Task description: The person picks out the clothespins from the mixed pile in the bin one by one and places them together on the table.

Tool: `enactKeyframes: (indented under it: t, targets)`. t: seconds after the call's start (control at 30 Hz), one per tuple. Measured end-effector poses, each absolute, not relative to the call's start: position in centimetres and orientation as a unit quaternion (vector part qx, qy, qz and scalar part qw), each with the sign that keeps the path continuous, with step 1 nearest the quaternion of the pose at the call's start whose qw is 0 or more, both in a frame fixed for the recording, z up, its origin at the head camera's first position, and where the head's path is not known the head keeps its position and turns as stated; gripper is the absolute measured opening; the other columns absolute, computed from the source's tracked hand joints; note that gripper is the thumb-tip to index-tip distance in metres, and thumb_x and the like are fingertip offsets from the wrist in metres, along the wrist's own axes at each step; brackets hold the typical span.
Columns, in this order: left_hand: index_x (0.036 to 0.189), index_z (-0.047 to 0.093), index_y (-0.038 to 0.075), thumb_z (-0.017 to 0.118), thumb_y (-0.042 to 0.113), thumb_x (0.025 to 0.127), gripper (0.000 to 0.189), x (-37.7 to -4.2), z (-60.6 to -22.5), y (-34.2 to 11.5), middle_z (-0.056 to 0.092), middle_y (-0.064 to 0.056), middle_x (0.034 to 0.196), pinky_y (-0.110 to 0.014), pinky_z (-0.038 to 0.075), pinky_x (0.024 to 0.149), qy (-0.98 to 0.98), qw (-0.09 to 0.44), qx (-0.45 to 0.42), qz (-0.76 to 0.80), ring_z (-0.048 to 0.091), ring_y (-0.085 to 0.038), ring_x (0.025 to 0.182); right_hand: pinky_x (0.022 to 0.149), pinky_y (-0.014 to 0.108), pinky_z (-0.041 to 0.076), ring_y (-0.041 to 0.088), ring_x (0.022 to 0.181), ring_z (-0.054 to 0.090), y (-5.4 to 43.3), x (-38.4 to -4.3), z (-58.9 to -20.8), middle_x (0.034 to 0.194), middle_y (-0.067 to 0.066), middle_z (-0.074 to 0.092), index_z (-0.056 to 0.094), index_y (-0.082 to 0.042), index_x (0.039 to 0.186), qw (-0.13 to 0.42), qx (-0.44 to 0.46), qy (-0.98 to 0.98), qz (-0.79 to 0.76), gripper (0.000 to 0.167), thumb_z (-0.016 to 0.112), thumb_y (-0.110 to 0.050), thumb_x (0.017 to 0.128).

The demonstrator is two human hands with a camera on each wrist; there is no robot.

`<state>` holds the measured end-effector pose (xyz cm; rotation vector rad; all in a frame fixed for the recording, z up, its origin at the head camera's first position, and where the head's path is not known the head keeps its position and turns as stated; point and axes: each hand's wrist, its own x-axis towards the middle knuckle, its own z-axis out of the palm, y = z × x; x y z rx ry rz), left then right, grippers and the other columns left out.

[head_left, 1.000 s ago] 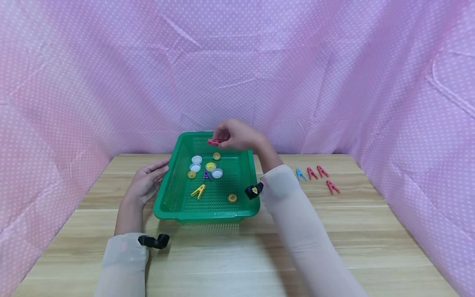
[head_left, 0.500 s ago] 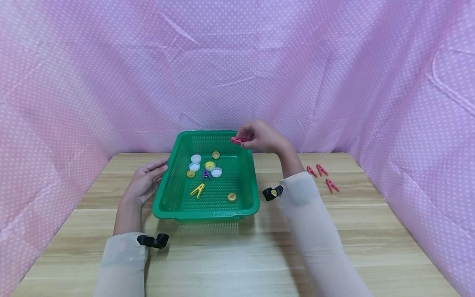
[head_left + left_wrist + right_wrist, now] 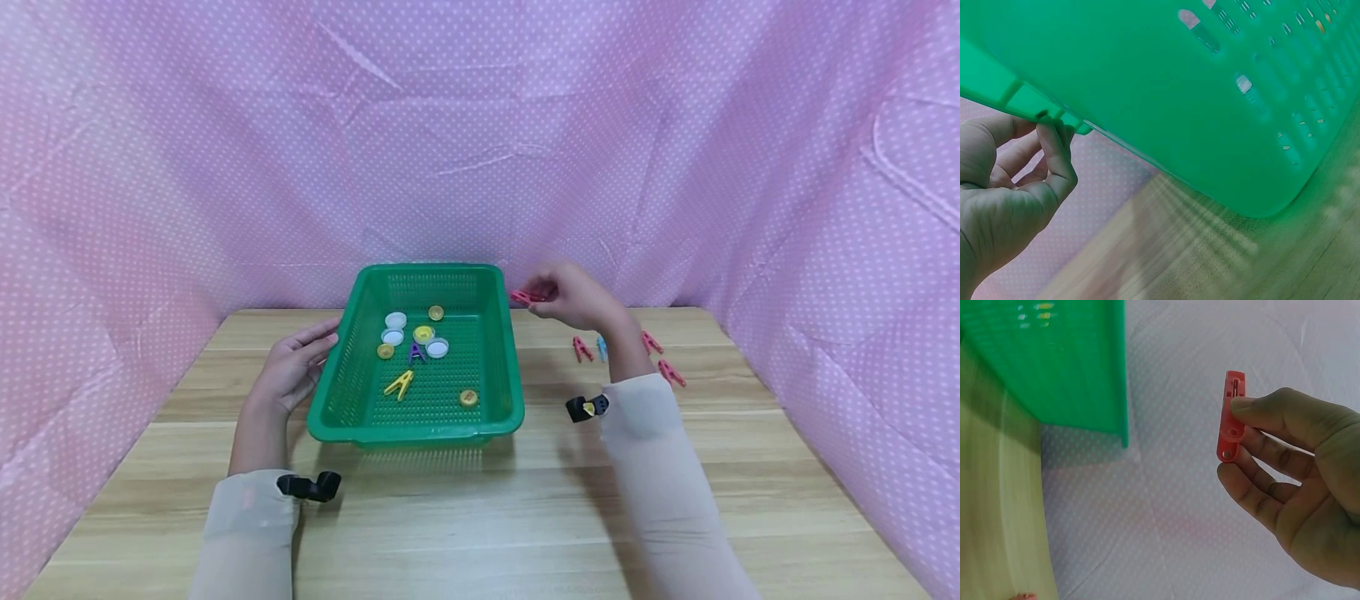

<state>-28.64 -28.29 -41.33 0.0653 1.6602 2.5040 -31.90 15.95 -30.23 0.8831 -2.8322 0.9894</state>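
Note:
My left hand [image 3: 295, 367] grips the left rim of a green plastic basket [image 3: 511, 367]. In the left wrist view its fingers [image 3: 1057, 159] curl up against the underside of the rim. Just past the basket's far right corner, my right hand [image 3: 573, 296] pinches a red clothespin [image 3: 1232, 415] between thumb and fingers, above the table. Inside the basket lie a yellow clothespin [image 3: 400, 384], a purple clothespin [image 3: 416, 352], white caps [image 3: 396, 320] and several gold or yellow caps [image 3: 468, 398].
On the wooden table [image 3: 465, 517] right of the basket lie a red clothespin [image 3: 582, 349], a partly hidden blue clothespin [image 3: 602, 348] and two more red ones, one being the nearer clothespin [image 3: 671, 372]. A pink dotted cloth [image 3: 480, 150] hangs behind and at both sides.
My right hand has moved right with the red clothespin, from above the basket to beyond its right rim. The left hand and basket have stayed in place.

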Motion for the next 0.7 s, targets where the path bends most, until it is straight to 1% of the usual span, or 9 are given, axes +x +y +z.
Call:
enactKeyframes:
  t: [0.27, 0.7]
  targets:
    - [0.133, 0.068, 0.005, 0.063, 0.000, 0.101, 0.033, -28.7, -41.3, -28.3, 0.072, 0.001, 0.118, -0.023, 0.060, 0.083, 0.546, 0.071, 0.021, 0.835, 0.072, -0.010, 0.098, 0.078, 0.037, 0.057, 0.023, 0.086, 0.064, 18.3, -30.9, -31.8, 0.095, 0.007, 0.070, 0.075, -0.004, 0.113, 0.001, 0.230, -0.920, 0.317, 0.020, 0.074, -0.009, 0.094]
    - [0.133, 0.068, 0.006, 0.063, 0.001, 0.101, 0.032, -28.7, -41.3, -28.4, 0.073, 0.002, 0.119, -0.023, 0.060, 0.084, 0.548, 0.075, 0.021, 0.833, 0.072, -0.010, 0.100, 0.076, 0.037, 0.057, 0.021, 0.084, 0.066, 21.4, -29.8, -34.5, 0.091, 0.006, 0.072, 0.075, -0.002, 0.113, 0.018, 0.212, -0.920, 0.331, 0.022, 0.077, -0.005, 0.092]
